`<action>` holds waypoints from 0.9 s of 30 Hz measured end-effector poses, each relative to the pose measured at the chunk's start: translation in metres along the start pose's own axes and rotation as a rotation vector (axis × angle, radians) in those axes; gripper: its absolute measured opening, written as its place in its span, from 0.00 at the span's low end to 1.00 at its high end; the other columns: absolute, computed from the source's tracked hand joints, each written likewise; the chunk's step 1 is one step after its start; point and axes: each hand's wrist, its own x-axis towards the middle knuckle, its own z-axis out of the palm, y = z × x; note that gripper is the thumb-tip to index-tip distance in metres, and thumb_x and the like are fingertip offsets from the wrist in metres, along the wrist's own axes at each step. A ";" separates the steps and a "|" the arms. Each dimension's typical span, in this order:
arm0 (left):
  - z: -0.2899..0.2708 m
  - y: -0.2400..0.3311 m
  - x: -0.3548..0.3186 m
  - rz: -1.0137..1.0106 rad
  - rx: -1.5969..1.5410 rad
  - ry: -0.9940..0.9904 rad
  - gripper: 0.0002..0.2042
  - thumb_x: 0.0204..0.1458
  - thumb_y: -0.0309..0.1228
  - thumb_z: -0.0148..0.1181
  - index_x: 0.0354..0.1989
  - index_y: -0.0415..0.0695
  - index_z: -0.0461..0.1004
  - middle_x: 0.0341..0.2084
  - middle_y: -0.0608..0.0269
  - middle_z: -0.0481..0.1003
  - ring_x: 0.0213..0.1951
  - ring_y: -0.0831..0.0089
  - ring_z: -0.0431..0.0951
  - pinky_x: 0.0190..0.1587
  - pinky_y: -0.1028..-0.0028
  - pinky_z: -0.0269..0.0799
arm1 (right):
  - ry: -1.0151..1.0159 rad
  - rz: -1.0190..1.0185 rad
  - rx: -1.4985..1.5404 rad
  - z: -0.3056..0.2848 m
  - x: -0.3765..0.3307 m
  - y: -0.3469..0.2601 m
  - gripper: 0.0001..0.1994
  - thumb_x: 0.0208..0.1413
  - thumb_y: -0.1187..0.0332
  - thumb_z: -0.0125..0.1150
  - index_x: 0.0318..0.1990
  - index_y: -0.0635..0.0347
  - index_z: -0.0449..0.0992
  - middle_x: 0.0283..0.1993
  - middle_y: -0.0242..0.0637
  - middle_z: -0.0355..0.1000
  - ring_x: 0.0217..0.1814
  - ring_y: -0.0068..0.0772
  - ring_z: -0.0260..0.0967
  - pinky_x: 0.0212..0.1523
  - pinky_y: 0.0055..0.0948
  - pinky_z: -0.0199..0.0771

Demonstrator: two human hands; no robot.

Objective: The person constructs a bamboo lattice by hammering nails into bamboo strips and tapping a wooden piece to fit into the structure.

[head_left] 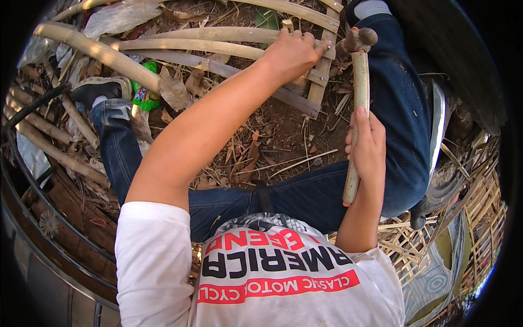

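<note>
My left hand (294, 56) lies across the ends of split bamboo slats (207, 44), its fingers curled over their far edge. Its thumb reaches onto a crosswise bamboo strip (321, 73), which shows small nail heads. Whether a nail sits between thumb and finger is too small to tell. Upright in my right hand (368, 146) stands a hammer (360, 82), gripped low on its pale wooden handle. The rounded metal head (359, 40) is at the top, right of the strip and apart from it.
A long blade (437, 125) lies right of my right leg. Woven bamboo lattice (482, 204) spreads at the right. Bamboo poles (101, 52), a green wrapper (146, 92) and clear plastic (122, 19) lie left. Dry leaves cover soil (310, 133); black metal bars (49, 201) curve at the lower left.
</note>
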 end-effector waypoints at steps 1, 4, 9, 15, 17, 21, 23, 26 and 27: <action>-0.001 0.000 0.001 0.009 0.010 -0.021 0.27 0.52 0.26 0.53 0.64 0.51 0.65 0.36 0.56 0.74 0.39 0.61 0.79 0.46 0.58 0.75 | 0.005 0.001 -0.002 0.000 -0.001 0.000 0.21 0.66 0.51 0.46 0.29 0.60 0.67 0.17 0.27 0.60 0.15 0.15 0.56 0.16 0.18 0.56; -0.004 -0.002 0.004 0.027 0.002 -0.084 0.28 0.52 0.26 0.53 0.64 0.50 0.64 0.36 0.55 0.74 0.38 0.60 0.79 0.45 0.57 0.75 | 0.010 -0.007 0.003 -0.002 0.000 0.000 0.21 0.66 0.51 0.46 0.30 0.60 0.68 0.17 0.27 0.61 0.16 0.15 0.56 0.16 0.19 0.56; 0.000 -0.007 0.005 0.030 -0.057 -0.135 0.30 0.51 0.27 0.55 0.66 0.52 0.62 0.36 0.56 0.75 0.38 0.62 0.80 0.44 0.60 0.76 | 0.009 0.007 -0.004 -0.001 0.001 0.000 0.21 0.66 0.51 0.47 0.31 0.61 0.68 0.17 0.27 0.61 0.16 0.15 0.57 0.17 0.20 0.57; -0.005 -0.024 0.001 0.054 -0.036 -0.012 0.28 0.56 0.34 0.56 0.66 0.55 0.61 0.37 0.61 0.76 0.41 0.62 0.79 0.48 0.54 0.71 | -0.008 -0.005 -0.020 0.001 0.005 0.002 0.21 0.64 0.50 0.50 0.30 0.61 0.69 0.17 0.27 0.61 0.16 0.15 0.57 0.17 0.20 0.58; -0.005 -0.024 0.000 -0.057 -0.207 0.032 0.24 0.58 0.39 0.54 0.64 0.54 0.64 0.38 0.60 0.76 0.43 0.59 0.78 0.50 0.54 0.69 | -0.012 -0.008 -0.023 0.001 0.006 0.003 0.21 0.64 0.51 0.51 0.30 0.62 0.69 0.17 0.27 0.61 0.16 0.15 0.58 0.16 0.20 0.59; -0.006 -0.023 0.010 -0.361 -0.520 -0.179 0.20 0.60 0.46 0.49 0.56 0.50 0.69 0.40 0.56 0.76 0.46 0.56 0.76 0.51 0.57 0.66 | -0.015 -0.033 0.047 0.003 0.007 0.002 0.20 0.64 0.52 0.52 0.31 0.62 0.69 0.18 0.27 0.62 0.15 0.15 0.58 0.14 0.20 0.60; -0.006 -0.028 0.016 -0.340 -0.503 -0.340 0.20 0.60 0.49 0.47 0.54 0.51 0.70 0.40 0.56 0.77 0.48 0.56 0.75 0.52 0.55 0.64 | -0.009 -0.064 0.069 0.005 0.009 0.003 0.19 0.64 0.53 0.52 0.32 0.63 0.69 0.18 0.27 0.62 0.14 0.15 0.59 0.13 0.20 0.60; -0.006 -0.030 0.019 -0.319 -0.495 -0.403 0.20 0.61 0.52 0.45 0.51 0.52 0.71 0.41 0.54 0.77 0.51 0.56 0.74 0.52 0.54 0.62 | -0.030 -0.010 0.018 0.000 0.005 -0.005 0.19 0.64 0.53 0.52 0.32 0.63 0.69 0.18 0.27 0.62 0.14 0.15 0.58 0.13 0.19 0.59; -0.006 -0.030 0.019 -0.314 -0.495 -0.394 0.21 0.61 0.53 0.44 0.51 0.53 0.71 0.41 0.53 0.77 0.51 0.55 0.74 0.53 0.54 0.61 | -0.036 -0.019 0.016 -0.001 0.006 -0.006 0.19 0.65 0.53 0.52 0.32 0.63 0.69 0.18 0.27 0.62 0.14 0.15 0.58 0.12 0.19 0.59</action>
